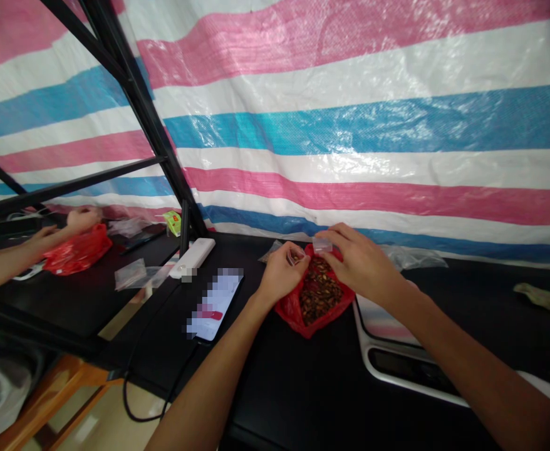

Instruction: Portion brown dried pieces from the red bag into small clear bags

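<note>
A red plastic bag [298, 322] lies open on the black table, full of small brown seed-like pieces [321, 294]. Over its left rim, my left hand [279, 275] is closed around a small clear plastic container [295, 255] with some brown bits showing in it. My right hand [357, 260], above the far right rim, pinches a small clear plastic piece [322, 244]; its exact kind is too small to tell. Beneath my right forearm stands a white kitchen scale [369, 357], partly covered by the arm.
To the left lie a phone [216, 305], a white power strip [193, 258] and a black cable [127, 382]. Clear bags [413, 257] rest along the back. At the left, another person's hands [83, 218] are by a red bag [80, 250]. A black metal frame [148, 119] stands between.
</note>
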Available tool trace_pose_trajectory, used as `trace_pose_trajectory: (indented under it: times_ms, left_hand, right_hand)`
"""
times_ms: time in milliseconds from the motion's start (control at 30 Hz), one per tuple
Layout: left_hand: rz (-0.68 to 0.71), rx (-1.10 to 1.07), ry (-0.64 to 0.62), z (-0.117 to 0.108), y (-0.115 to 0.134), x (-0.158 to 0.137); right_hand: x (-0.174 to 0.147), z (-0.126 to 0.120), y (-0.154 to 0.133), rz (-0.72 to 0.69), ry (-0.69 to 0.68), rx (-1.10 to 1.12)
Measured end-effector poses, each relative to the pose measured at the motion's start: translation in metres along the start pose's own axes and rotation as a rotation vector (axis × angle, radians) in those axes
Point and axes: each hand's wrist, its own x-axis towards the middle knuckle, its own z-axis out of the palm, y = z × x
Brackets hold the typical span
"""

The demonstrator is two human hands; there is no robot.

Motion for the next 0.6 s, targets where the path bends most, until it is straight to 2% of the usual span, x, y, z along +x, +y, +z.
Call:
trace_pose_trajectory:
  times_ms: [100,167,300,467,600]
  left_hand:
    - [-0.026,0.180,0.023,-0.005,-0.007,0.001]
    - [-0.032,0.260,-0.035,-0.007,-0.013,0.000]
    - [-0.085,0.252,-0.135,-0.006,-0.018,0.000]
    - [-0.120,-0.005,-0.082,-0.001,-0.013,0.005]
    - [-0.262,-0.166,-0.069,-0.001,-0.009,0.006]
  right_hand:
    - [-0.007,0.007,0.005,0.001,-0.240,-0.118]
    - [-0.011,0.014,0.006,-0.003,-0.339,-0.173]
    - [-0.015,0.023,0.000,0.009,-0.344,-0.288]
    - [-0.013,0.028,-0.008,0.051,-0.344,-0.241]
    - [-0.012,0.033,-0.010,0.047,-0.336,-0.134]
